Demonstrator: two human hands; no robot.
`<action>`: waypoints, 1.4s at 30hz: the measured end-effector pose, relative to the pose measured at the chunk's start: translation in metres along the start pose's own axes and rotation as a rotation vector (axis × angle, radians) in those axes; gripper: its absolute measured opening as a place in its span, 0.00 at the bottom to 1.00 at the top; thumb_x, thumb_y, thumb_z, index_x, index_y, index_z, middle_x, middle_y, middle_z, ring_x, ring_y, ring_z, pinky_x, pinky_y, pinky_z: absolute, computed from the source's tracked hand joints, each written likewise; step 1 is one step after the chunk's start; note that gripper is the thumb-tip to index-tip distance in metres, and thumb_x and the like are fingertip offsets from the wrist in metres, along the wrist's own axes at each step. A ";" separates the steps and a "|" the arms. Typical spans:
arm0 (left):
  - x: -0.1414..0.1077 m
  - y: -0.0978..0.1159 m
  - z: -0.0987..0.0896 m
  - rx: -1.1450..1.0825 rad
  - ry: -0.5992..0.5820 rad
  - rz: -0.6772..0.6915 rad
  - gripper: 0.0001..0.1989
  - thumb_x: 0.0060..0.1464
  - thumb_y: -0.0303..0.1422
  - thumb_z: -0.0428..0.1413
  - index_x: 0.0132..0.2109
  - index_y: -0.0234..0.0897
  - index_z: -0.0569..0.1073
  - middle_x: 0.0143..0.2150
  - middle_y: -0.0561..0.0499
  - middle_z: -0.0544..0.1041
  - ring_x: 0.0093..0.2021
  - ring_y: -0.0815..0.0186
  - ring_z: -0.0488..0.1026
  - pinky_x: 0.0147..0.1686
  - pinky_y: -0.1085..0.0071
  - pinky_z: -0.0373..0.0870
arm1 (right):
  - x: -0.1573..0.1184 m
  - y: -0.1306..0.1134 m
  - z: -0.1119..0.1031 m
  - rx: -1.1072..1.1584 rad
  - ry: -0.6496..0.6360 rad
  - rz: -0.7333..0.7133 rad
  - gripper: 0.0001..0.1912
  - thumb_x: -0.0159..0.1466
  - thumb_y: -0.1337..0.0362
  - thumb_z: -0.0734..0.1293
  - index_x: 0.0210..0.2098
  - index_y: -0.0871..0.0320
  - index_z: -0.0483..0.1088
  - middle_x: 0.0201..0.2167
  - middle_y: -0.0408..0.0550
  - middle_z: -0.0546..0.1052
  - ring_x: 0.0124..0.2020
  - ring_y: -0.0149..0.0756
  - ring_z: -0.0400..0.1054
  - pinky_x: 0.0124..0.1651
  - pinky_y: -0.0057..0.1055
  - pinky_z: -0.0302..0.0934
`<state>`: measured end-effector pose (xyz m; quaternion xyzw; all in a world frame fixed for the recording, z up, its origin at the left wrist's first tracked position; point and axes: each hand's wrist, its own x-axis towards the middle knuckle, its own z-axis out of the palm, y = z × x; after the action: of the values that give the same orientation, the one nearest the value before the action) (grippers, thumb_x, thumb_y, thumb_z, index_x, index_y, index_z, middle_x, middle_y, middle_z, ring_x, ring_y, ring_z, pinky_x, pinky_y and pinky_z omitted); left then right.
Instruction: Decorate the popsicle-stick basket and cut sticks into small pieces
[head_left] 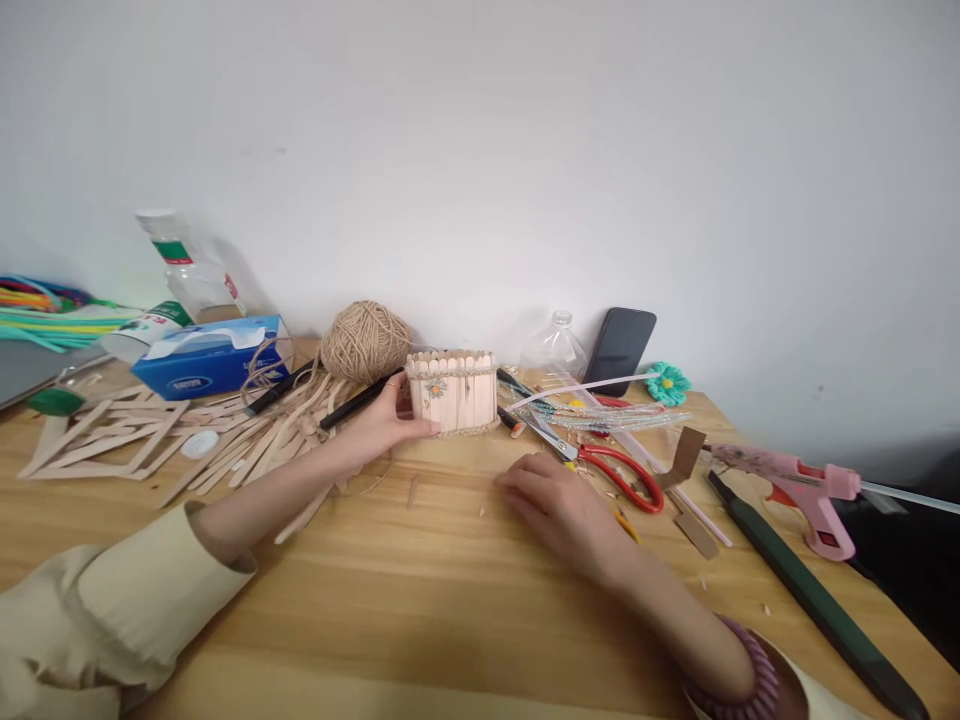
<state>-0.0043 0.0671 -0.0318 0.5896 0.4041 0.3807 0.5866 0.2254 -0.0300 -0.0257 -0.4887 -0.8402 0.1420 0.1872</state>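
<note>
A small holder made of upright wooden craft sticks (pixel 463 403) stands on the table near the wall. Twine runs round its top and bottom, and a little flower decorates its front. My left hand (pixel 388 418) grips the holder's left side, thumb at the front lower corner; the other fingers are partly hidden behind it. My right hand (pixel 559 508) rests at the tabletop, right of and nearer than the holder, with loosely bent fingers and nothing visible in them. Red-handled scissors (pixel 626 478) lie just beyond my right hand.
Loose craft sticks (pixel 259 440), a twine ball (pixel 366 340) and a blue tissue pack (pixel 214 365) crowd the left. At right are a phone (pixel 621 350), a pink glue gun (pixel 806 485), a dark green bar (pixel 810 590) and silvery pipe cleaners (pixel 630 416). Plastic bottles stand by the wall.
</note>
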 end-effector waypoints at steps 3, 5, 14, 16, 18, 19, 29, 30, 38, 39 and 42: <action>0.009 -0.011 -0.002 -0.016 -0.055 0.009 0.45 0.40 0.29 0.65 0.61 0.39 0.51 0.61 0.40 0.63 0.60 0.53 0.63 0.59 0.54 0.58 | -0.001 -0.005 0.009 0.049 -0.024 -0.011 0.09 0.63 0.70 0.61 0.38 0.56 0.73 0.35 0.49 0.75 0.38 0.38 0.69 0.41 0.33 0.64; 0.013 -0.018 -0.003 0.036 -0.096 0.069 0.48 0.38 0.29 0.66 0.63 0.40 0.47 0.63 0.40 0.60 0.61 0.52 0.61 0.60 0.55 0.56 | -0.001 -0.006 0.015 0.071 -0.026 -0.003 0.08 0.62 0.71 0.63 0.36 0.56 0.73 0.34 0.49 0.75 0.37 0.38 0.69 0.40 0.32 0.64; 0.017 -0.026 -0.007 0.243 -0.124 0.180 0.52 0.40 0.32 0.65 0.65 0.37 0.41 0.66 0.38 0.53 0.65 0.50 0.53 0.63 0.54 0.46 | -0.001 -0.005 0.022 0.146 -0.036 -0.009 0.09 0.64 0.69 0.62 0.29 0.56 0.72 0.30 0.47 0.74 0.35 0.37 0.68 0.36 0.32 0.63; 0.016 -0.025 -0.006 0.242 -0.125 0.181 0.53 0.40 0.32 0.65 0.65 0.38 0.40 0.66 0.38 0.53 0.65 0.50 0.52 0.64 0.54 0.45 | -0.002 -0.003 0.018 0.153 -0.033 -0.028 0.09 0.64 0.67 0.61 0.30 0.55 0.72 0.30 0.47 0.75 0.34 0.37 0.69 0.37 0.31 0.64; 0.015 -0.025 -0.005 0.208 -0.134 0.188 0.54 0.40 0.30 0.65 0.65 0.40 0.38 0.66 0.39 0.52 0.65 0.50 0.51 0.63 0.54 0.47 | -0.003 0.003 0.011 0.134 0.026 0.003 0.09 0.65 0.66 0.60 0.34 0.54 0.72 0.32 0.47 0.75 0.35 0.37 0.70 0.37 0.31 0.65; 0.014 -0.025 -0.005 0.184 -0.142 0.188 0.54 0.41 0.30 0.64 0.66 0.40 0.37 0.66 0.39 0.51 0.65 0.51 0.52 0.63 0.54 0.48 | -0.003 0.008 0.005 0.115 0.071 0.041 0.09 0.65 0.67 0.59 0.36 0.54 0.72 0.33 0.48 0.76 0.35 0.37 0.71 0.36 0.31 0.65; -0.013 -0.008 -0.003 0.545 0.192 0.372 0.36 0.47 0.23 0.51 0.62 0.40 0.47 0.63 0.41 0.52 0.63 0.54 0.54 0.62 0.50 0.52 | -0.055 0.028 -0.024 -0.829 0.185 0.370 0.14 0.65 0.57 0.58 0.39 0.60 0.69 0.32 0.55 0.76 0.33 0.48 0.72 0.29 0.37 0.62; -0.016 -0.005 -0.001 0.593 0.253 0.455 0.35 0.48 0.23 0.51 0.62 0.40 0.49 0.62 0.41 0.53 0.63 0.53 0.55 0.62 0.50 0.54 | -0.061 0.029 -0.021 -0.865 0.143 0.361 0.15 0.64 0.57 0.59 0.41 0.62 0.69 0.32 0.56 0.76 0.34 0.49 0.71 0.30 0.38 0.63; -0.038 0.022 0.021 0.961 0.135 1.053 0.22 0.51 0.19 0.52 0.53 0.36 0.62 0.47 0.45 0.69 0.50 0.59 0.67 0.52 0.59 0.67 | -0.078 0.046 -0.012 -0.628 0.207 0.421 0.18 0.51 0.69 0.61 0.42 0.62 0.67 0.33 0.56 0.74 0.36 0.49 0.70 0.37 0.40 0.64; -0.040 0.024 0.026 0.993 0.035 1.091 0.20 0.51 0.18 0.50 0.52 0.35 0.64 0.45 0.45 0.71 0.49 0.61 0.68 0.51 0.61 0.68 | -0.078 0.045 -0.014 -0.562 0.205 0.456 0.18 0.50 0.69 0.61 0.41 0.60 0.67 0.32 0.54 0.74 0.35 0.48 0.71 0.37 0.40 0.64; -0.042 0.024 0.041 1.077 -0.198 1.138 0.12 0.55 0.20 0.47 0.45 0.33 0.68 0.40 0.46 0.76 0.45 0.62 0.72 0.48 0.66 0.71 | -0.079 0.040 -0.023 -0.356 0.183 0.583 0.12 0.48 0.68 0.62 0.34 0.58 0.68 0.30 0.52 0.74 0.32 0.46 0.70 0.34 0.39 0.63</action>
<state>0.0183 0.0128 -0.0074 0.9398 0.1149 0.3202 -0.0312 0.3023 -0.0781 -0.0362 -0.7437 -0.6566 -0.0037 0.1253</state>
